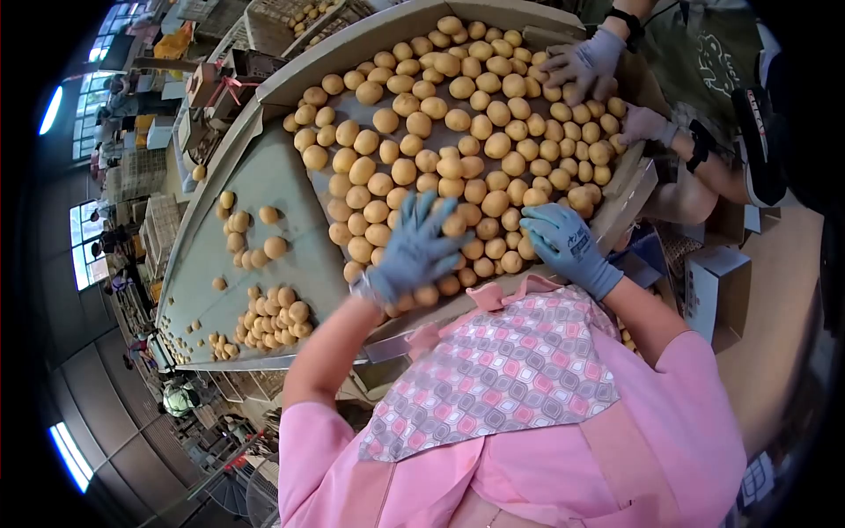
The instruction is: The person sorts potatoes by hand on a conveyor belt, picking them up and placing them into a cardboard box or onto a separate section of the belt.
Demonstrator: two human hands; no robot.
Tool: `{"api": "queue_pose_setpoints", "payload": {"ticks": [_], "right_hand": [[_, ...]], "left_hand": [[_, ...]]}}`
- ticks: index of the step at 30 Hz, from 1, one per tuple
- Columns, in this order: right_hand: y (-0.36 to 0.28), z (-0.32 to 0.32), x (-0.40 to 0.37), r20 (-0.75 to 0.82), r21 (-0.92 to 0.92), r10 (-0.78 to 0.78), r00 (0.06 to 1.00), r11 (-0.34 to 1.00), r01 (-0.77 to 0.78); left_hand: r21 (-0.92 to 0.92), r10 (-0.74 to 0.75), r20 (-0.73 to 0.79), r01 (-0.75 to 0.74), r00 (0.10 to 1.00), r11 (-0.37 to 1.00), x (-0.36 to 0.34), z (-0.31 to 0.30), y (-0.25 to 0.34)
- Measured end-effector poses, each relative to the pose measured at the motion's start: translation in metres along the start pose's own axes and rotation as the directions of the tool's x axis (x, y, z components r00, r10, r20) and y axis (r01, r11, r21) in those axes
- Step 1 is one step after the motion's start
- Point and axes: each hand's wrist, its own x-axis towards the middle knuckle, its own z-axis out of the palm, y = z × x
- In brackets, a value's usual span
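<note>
My left hand (415, 248), in a blue glove, lies palm down on a layer of round, yellow-tan fruits (403, 170). Its fingers are spread, with one fruit (454, 225) showing beside the fingertips. Close to the near right edge of the layer, my right hand (563, 246), also gloved in blue, rests over the fruits with its fingers loosely extended. What lies under its palm is hidden. The fruits cover a sorting table (352, 107) with raised sides. Across from me, another person's gloved hands (588, 67) reach among the fruits.
To the left, a greenish conveyor belt (295, 189) carries scattered fruits and a denser cluster (275, 317). Cardboard boxes (717, 290) stand at the right. The other person's dark apron (704, 70) is at the upper right. Crates (163, 224) stand in the background left.
</note>
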Motion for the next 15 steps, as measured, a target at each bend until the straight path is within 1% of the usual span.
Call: {"api": "queue_pose_setpoints", "payload": {"ticks": [1, 3, 5, 6, 7, 8, 9, 10, 11, 12, 14, 15], "right_hand": [[0.001, 0.0, -0.001, 0.003, -0.002, -0.001, 1.0, 1.0, 0.001], [-0.001, 0.0, 0.001, -0.013, 0.02, 0.036, 0.999, 0.999, -0.036], [-0.002, -0.001, -0.001, -0.024, 0.038, 0.043, 0.999, 0.998, -0.042], [0.0, 0.0, -0.001, -0.04, 0.042, 0.036, 0.999, 0.999, -0.035], [0.0, 0.001, 0.0, -0.057, 0.045, 0.033, 0.998, 0.998, -0.031], [0.0, -0.001, 0.001, -0.049, 0.067, 0.036, 0.998, 0.997, -0.032], [0.0, -0.002, 0.001, -0.044, 0.088, 0.04, 0.998, 0.995, -0.036], [-0.001, -0.002, 0.0, -0.041, 0.107, 0.045, 0.998, 0.993, -0.04], [-0.001, -0.001, -0.001, -0.041, 0.108, 0.057, 0.998, 0.993, -0.052], [0.001, 0.001, -0.002, -0.039, 0.107, 0.068, 0.997, 0.992, -0.063], [0.005, 0.005, -0.003, -0.049, 0.1, 0.058, 0.997, 0.994, -0.053], [0.007, 0.008, -0.004, -0.063, 0.093, 0.037, 0.997, 0.995, -0.031]], "left_hand": [[-0.029, 0.021, 0.013, -0.021, 1.0, 0.999, 0.013, 0.003, -0.02], [0.0, 0.067, 0.01, -0.067, 0.998, 0.998, 0.037, 0.009, -0.055], [0.104, 0.013, 0.007, -0.014, 1.0, 0.995, 0.062, -0.007, -0.075], [0.168, 0.001, -0.045, 0.007, 0.999, 0.986, 0.069, -0.011, -0.086], [0.202, -0.004, -0.172, 0.039, 0.985, 0.979, 0.073, -0.011, -0.094], [0.192, -0.179, -0.256, 0.232, 0.95, 0.954, 0.073, -0.013, -0.102], [0.167, -0.34, -0.337, 0.411, 0.878, 0.896, 0.072, -0.016, -0.108], [0.129, -0.46, -0.379, 0.538, 0.803, 0.833, 0.065, -0.027, -0.107], [0.085, -0.57, -0.414, 0.653, 0.71, 0.752, 0.053, -0.039, -0.102], [0.132, -0.45, -0.612, 0.645, 0.651, 0.753, 0.031, -0.024, -0.104], [0.052, -0.387, -0.577, 0.505, 0.719, 0.862, 0.001, -0.026, -0.065], [0.108, -0.377, -0.43, 0.461, 0.82, 0.881, -0.024, -0.024, -0.045]]}}
